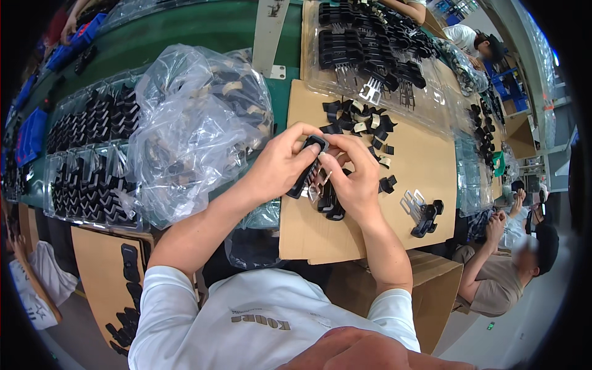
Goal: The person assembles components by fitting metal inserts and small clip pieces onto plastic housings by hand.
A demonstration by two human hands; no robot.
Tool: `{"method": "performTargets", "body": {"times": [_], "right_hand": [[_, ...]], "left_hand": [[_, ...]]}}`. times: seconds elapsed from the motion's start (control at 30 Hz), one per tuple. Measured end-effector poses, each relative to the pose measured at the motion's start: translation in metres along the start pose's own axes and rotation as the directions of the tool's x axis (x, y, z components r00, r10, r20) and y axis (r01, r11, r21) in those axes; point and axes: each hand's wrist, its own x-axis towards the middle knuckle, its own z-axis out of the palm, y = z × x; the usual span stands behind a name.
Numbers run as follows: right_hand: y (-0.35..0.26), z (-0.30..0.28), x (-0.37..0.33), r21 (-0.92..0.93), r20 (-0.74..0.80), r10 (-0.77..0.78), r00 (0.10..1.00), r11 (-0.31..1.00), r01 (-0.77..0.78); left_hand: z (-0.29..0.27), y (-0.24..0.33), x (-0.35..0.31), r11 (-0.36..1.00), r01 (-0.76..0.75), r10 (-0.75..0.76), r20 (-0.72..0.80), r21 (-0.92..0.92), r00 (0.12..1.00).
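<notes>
Over the near half of the cardboard sheet (pixel 320 240), both hands meet at a long black plastic part (pixel 302 176). My left hand (pixel 280 163) is closed around it, thumb pressing near its rounded upper end. The fingers of my right hand (pixel 357 176) are bent in on that same end, thumb and fingertips pinched together; whether a small piece sits between them cannot be made out. Bent metal prongs (pixel 319 184) and more black plastic show just below the hands. Beyond them lie several small curved black pieces (pixel 382 126), some with a beige face.
A black part with metal prongs (pixel 425 219) rests at the sheet's right. Behind, a clear tray (pixel 431 105) carries many similar parts. At left are a plastic bag (pixel 191 123) of pieces and trays of black parts (pixel 92 185). A metal post (pixel 269 37) rises behind. Co-workers sit right.
</notes>
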Motion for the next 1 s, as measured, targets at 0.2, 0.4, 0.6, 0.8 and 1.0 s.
{"method": "performTargets", "body": {"times": [0.2, 0.4, 0.6, 0.8, 1.0], "right_hand": [[-0.003, 0.000, -0.001, 0.173, 0.013, 0.152, 0.988, 0.973, -0.152], [0.007, -0.002, -0.003, 0.246, 0.059, 0.146, 0.988, 0.957, -0.156], [0.009, 0.000, -0.001, 0.250, 0.047, 0.138, 0.989, 0.957, -0.146], [0.019, 0.004, -0.001, 0.174, -0.100, 0.033, 0.994, 0.985, -0.015], [0.026, 0.004, -0.001, 0.186, -0.121, 0.054, 0.991, 0.982, -0.031]], "left_hand": [[0.001, 0.004, -0.002, 0.941, -0.119, 0.130, -0.016, 0.316, 0.991], [0.003, 0.013, -0.004, 0.799, -0.193, 0.239, -0.006, 0.570, 0.971], [0.002, 0.002, 0.005, 0.512, -0.466, 0.593, 0.095, 0.722, 0.799], [0.001, 0.000, 0.001, 0.574, -0.343, 0.491, 0.023, 0.744, 0.871], [-0.004, -0.002, 0.002, 0.875, -0.067, 0.175, -0.184, 0.480, 0.967]]}}
